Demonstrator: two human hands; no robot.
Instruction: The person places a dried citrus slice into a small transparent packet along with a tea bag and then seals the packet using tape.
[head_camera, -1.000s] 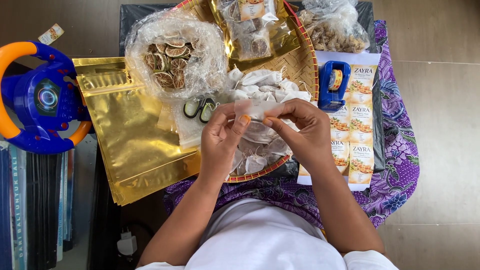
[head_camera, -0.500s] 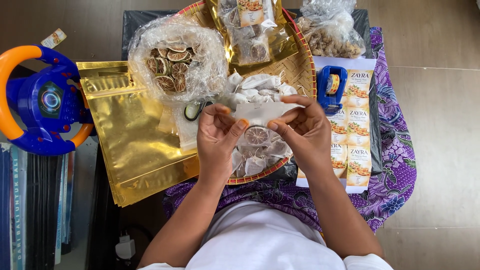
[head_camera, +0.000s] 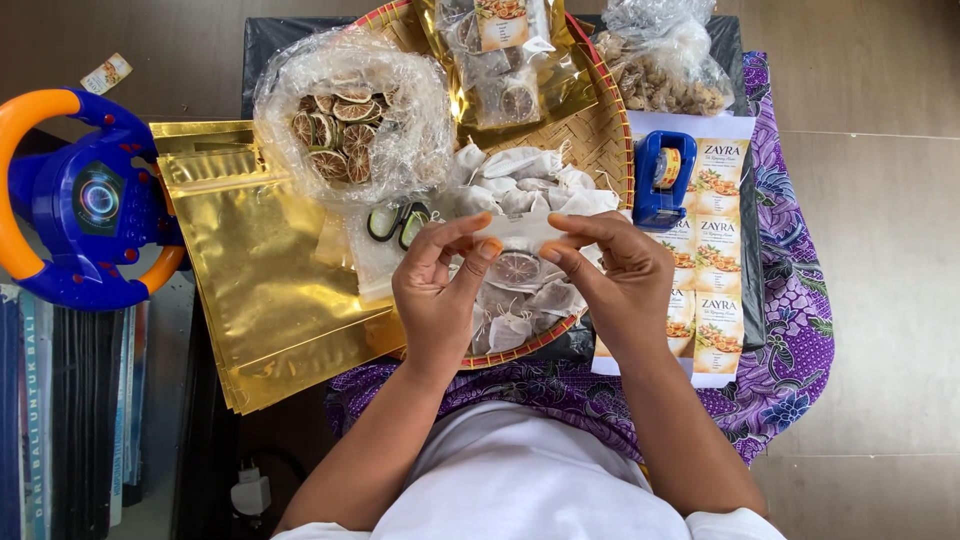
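Clear pouch (head_camera: 515, 262) | both hands' grip hides edges | contents probably dried citrus slice

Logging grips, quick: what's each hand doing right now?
Left hand: pinching the small clear pouch with a dried citrus slice.
Right hand: pinching the same pouch.

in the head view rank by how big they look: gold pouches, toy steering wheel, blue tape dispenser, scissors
1. gold pouches
2. toy steering wheel, partly cut off by the frame edge
3. blue tape dispenser
4. scissors, only the handles show
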